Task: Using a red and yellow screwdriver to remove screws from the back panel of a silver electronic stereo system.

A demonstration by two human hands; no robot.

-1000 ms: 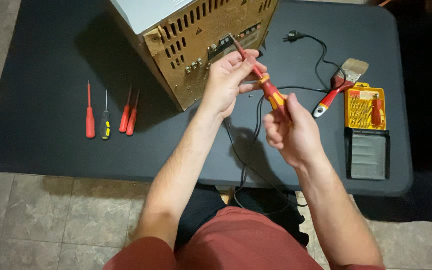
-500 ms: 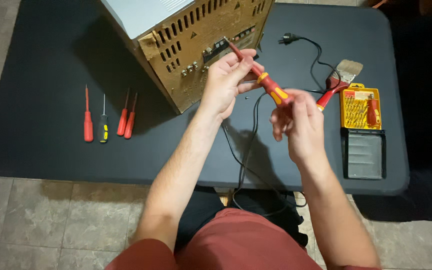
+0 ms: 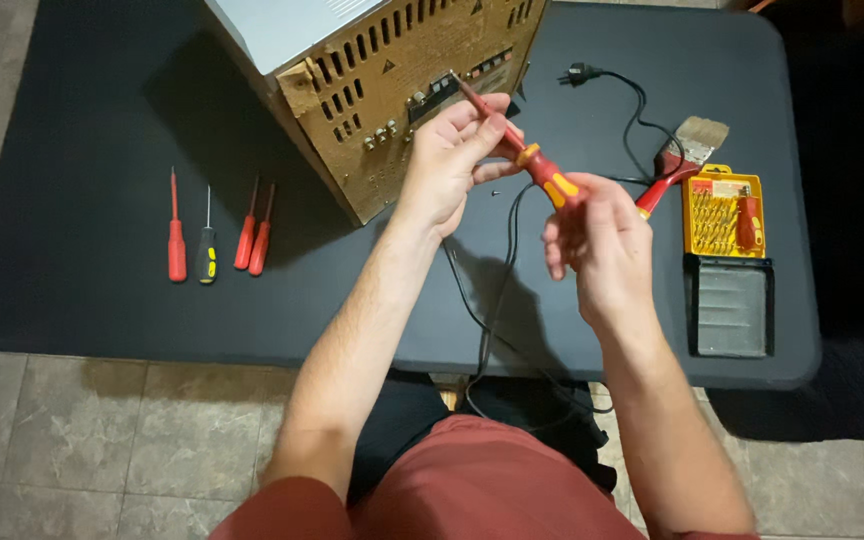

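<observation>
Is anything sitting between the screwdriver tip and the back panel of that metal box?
Nothing visible. The red and yellow screwdriver, held by the right hand and steadied by the left hand, has its tip right at the perforated back panel of the metal box, with no object between them.

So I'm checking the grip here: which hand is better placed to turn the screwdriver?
Probably the right hand: it wraps the screwdriver's red-and-yellow handle. The left hand only pinches the shaft near the tip, steadying it at the metal box.

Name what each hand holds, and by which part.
Both hold one screwdriver: the right hand grips its red-and-yellow handle, and the left hand pinches the shaft near the handle.
</observation>
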